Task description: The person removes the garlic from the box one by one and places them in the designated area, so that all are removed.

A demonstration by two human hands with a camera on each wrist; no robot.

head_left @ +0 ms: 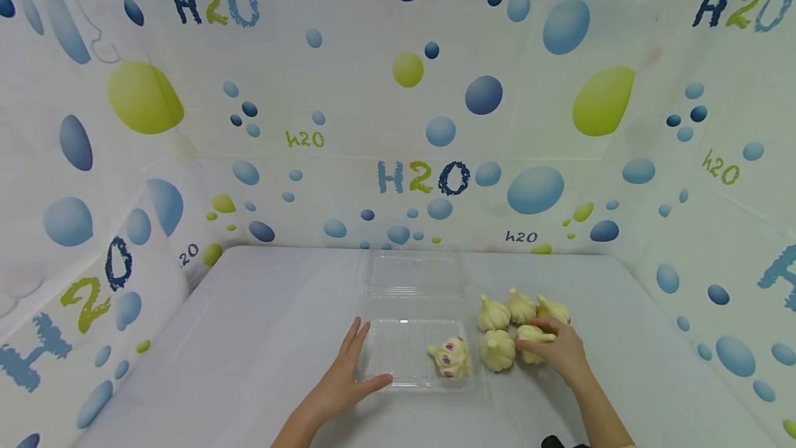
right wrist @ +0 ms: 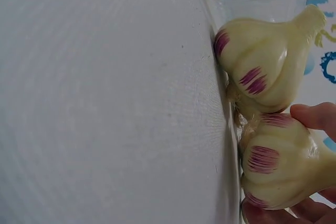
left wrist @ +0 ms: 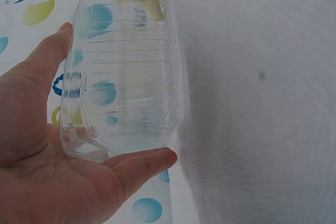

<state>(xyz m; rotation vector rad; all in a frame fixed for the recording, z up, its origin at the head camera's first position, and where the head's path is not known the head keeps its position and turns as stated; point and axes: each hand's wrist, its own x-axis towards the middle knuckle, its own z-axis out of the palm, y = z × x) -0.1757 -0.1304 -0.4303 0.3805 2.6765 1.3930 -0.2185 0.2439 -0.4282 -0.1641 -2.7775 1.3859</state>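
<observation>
A clear plastic container (head_left: 396, 351) lies with its lid unfolded toward the back wall. Inside its tray, at the right, a garlic bulb (head_left: 452, 358) with purple marks rests on its side. My left hand (head_left: 338, 375) is against the tray's left end, its fingers stretched along the side and the thumb at the front corner. To the right of the tray, my right hand (head_left: 562, 352) pinches another garlic bulb (right wrist: 278, 161) between thumb and fingers, its stem toward the palm. A neighbouring garlic bulb (right wrist: 262, 66) sits right beside it.
Behind the held bulb are several more garlic bulbs (head_left: 521, 306) in a cluster. The transparent lid (head_left: 417, 274) lies flat behind the tray. A white table (head_left: 280, 303) meets patterned walls at the back and sides. A small black object (head_left: 552, 442) shows at the bottom edge.
</observation>
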